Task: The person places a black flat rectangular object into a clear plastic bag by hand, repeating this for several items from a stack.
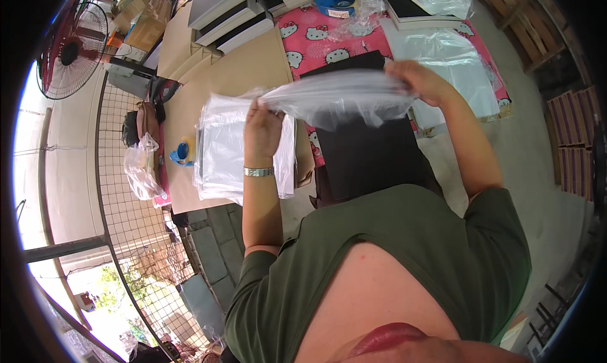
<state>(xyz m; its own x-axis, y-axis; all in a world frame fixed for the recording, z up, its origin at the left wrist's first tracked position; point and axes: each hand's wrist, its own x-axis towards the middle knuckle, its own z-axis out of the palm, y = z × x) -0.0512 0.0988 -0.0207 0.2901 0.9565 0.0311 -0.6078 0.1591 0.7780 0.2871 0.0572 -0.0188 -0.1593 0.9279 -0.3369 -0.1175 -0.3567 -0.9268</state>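
A clear plastic bag (341, 94), smeared by motion, is stretched sideways between my two hands. My left hand (261, 132), with a banded bracelet at the wrist, pinches the left end of it. My right hand (420, 82) is closed on the right end, its fingertips partly blurred. Beneath the bag lies a flat black board (367, 157), its near end close to my body and its middle partly covered by the plastic. Next to my left hand a stack of clear plastic bags (224, 148) rests on brown cardboard.
Thick stacks of black-covered boards (224, 12) stand at the back left. A blue tape dispenser (335, 6) sits on the pink patterned cloth (316, 31). More clear plastic (442, 60) lies at the right. Another blue tape holder (182, 153) stands left, near a fan (71, 52).
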